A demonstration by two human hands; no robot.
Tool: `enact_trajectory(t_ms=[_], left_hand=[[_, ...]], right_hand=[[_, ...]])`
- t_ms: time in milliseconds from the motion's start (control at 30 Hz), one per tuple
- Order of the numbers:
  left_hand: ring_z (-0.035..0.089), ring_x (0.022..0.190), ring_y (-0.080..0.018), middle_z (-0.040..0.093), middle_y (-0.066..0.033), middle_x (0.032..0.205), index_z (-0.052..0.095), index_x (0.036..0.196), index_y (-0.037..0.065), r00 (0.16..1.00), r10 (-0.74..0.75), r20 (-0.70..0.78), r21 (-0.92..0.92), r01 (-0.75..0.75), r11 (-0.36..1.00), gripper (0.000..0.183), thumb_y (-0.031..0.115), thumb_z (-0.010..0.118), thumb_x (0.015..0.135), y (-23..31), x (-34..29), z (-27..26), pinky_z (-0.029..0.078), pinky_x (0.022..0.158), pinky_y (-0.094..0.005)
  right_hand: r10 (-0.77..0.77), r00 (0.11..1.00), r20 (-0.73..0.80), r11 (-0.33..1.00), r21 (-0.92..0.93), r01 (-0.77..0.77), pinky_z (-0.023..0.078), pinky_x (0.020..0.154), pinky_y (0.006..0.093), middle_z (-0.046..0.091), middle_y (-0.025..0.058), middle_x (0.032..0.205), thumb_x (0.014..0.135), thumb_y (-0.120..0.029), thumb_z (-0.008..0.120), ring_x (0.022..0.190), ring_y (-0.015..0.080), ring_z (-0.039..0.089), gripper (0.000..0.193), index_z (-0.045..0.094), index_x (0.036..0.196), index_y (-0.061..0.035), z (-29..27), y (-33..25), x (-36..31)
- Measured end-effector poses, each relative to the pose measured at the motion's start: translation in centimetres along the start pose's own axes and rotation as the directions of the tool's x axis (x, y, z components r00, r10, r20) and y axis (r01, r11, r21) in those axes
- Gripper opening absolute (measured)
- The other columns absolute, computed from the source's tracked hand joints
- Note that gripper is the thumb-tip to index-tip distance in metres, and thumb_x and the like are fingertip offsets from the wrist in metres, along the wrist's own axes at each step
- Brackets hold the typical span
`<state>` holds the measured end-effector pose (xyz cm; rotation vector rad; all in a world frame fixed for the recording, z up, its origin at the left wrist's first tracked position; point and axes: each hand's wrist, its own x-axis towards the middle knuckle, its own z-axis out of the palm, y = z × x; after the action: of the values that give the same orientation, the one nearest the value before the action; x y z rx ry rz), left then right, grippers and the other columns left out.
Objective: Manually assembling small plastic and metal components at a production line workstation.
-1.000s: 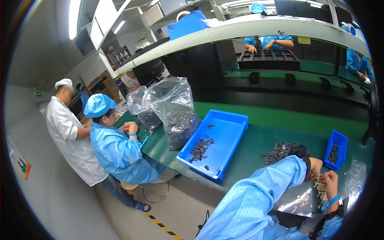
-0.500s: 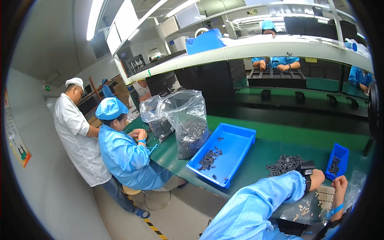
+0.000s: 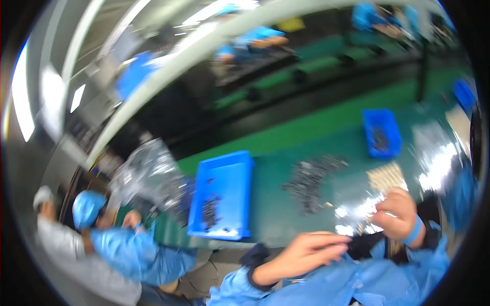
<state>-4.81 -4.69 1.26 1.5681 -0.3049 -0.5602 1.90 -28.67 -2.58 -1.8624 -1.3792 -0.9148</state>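
Closely massed beige pieces (image 3: 386, 176) lie near the curled right hand (image 3: 399, 213), left hand (image 3: 304, 253) loosely open, holdings unclear.

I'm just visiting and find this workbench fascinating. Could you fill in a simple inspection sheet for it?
Surface: glossy green tabletop, partly covered.
Work pieces: loose pile of small black parts; block of small beige strips; small blue rectangular bin and large blue rectangular tray, both containing dark parts.
Clutter: large clear plastic bag at left; shiny clear plastic sheeting at right.
Hands: left hand open, nothing seen in it; right hand curled near the strips, grip unclear.
Cables: none identifiable for certain; picture blurred.
Surroundings: seated co-worker in blue cap and coat; person in white behind; others in blue beyond the table.
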Motion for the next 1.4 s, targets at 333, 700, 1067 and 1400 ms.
enact_trajectory(t_ms=[333, 700, 1067, 1400], left_hand=[[0.064, 0.073, -0.028, 0.06, -0.0234, 0.094, 0.059, 0.102, -0.01, 0.988, 0.155, -0.014, -0.461, -0.144, 0.876, 0.025, 0.007, 0.058, 0.084, -5.4, 2.8, -0.6, 0.054, 0.061, -0.0335], [0.064, 0.069, -0.0218, 0.063, -0.0194, 0.083, 0.061, 0.095, -0.011, 0.999, 0.027, -0.045, -0.399, -0.043, 0.916, 0.014, -0.006, 0.053, 0.084, -8.1, 4.9, 0.2, 0.054, 0.062, -0.0309], [0.063, 0.06, -0.0202, 0.063, -0.0159, 0.073, 0.061, 0.092, -0.01, 0.938, -0.029, -0.344, -0.245, -0.06, 0.968, 0.014, 0.001, 0.058, 0.084, -9.0, 5.3, 1.4, 0.053, 0.055, -0.0269], [0.064, 0.065, -0.0195, 0.063, -0.0168, 0.081, 0.061, 0.092, -0.011, 0.952, 0.079, -0.297, 0.023, -0.075, 0.997, 0.015, 0.002, 0.058, 0.085, -9.8, 5.7, 0.7, 0.053, 0.057, -0.026]], right_hand=[[-0.112, 0.984, -0.137, 0.992, -0.066, 0.104, 0.047, 0.058, 0.0282, 0.061, 0.0087, 0.08, 0.076, -0.01, 0.062, 0.061, 0.0164, 0.057, 0.009, 0.06, 0.074, -0.001, 4.1, -1.7, -1.0], [0.247, 0.969, -0.017, 0.95, 0.201, -0.239, 0.047, 0.065, 0.0349, 0.06, 0.0105, 0.094, 0.076, -0.012, 0.063, 0.077, 0.0221, 0.058, 0.016, 0.062, 0.09, -0.003, 3.9, -1.1, -3.6], [0.462, 0.886, 0.033, 0.848, 0.276, -0.452, 0.041, 0.066, 0.0317, 0.057, 0.0033, 0.083, 0.073, -0.014, 0.064, 0.073, 0.019, 0.054, 0.012, 0.06, 0.082, -0.0075, 7.0, -0.6, -4.4], [0.651, 0.613, 0.448, 0.359, 0.529, -0.769, 0.043, 0.077, 0.0335, 0.06, 0.0085, 0.099, 0.082, -0.01, 0.059, 0.086, 0.0215, 0.058, 0.009, 0.062, 0.084, -0.002, 6.3, 0.0, -4.5]])
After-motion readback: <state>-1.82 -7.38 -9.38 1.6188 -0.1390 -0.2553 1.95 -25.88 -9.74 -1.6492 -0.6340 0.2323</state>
